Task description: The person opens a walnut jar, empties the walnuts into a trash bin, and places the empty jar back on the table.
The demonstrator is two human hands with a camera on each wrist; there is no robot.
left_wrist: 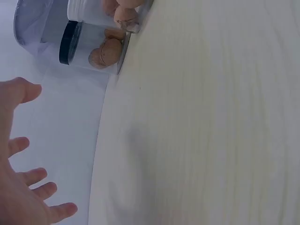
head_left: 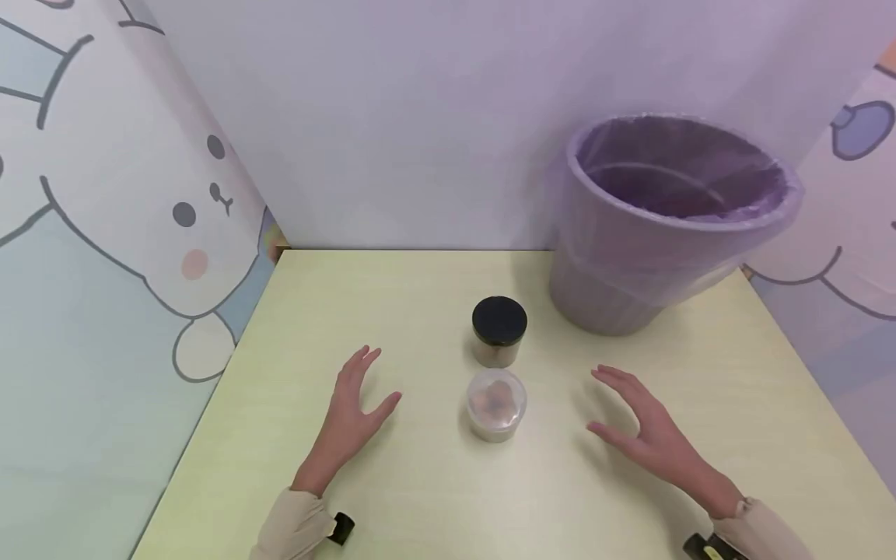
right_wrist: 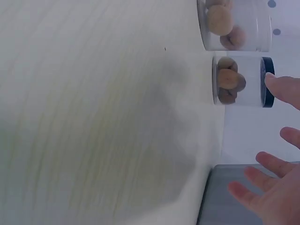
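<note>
Two small see-through jars stand one behind the other on the table. The farther jar (head_left: 498, 333) has a black lid; the nearer jar (head_left: 495, 407) has a clear or whitish lid. Brown, roundish nut-like pieces (right_wrist: 228, 79) show through the walls of both in the wrist views. My left hand (head_left: 348, 424) hovers left of the jars, fingers spread and thumb apart, touching neither. On the other side, my right hand (head_left: 651, 435) is held above the table with its fingers relaxed and thumb apart, holding nothing.
A large purple-grey bin (head_left: 616, 272) lined with a plastic bag stands at the back right of the pale wooden table (head_left: 392, 295). A plain wall (head_left: 392, 124) rises behind, and panels with cartoon drawings (head_left: 189, 249) flank the table.
</note>
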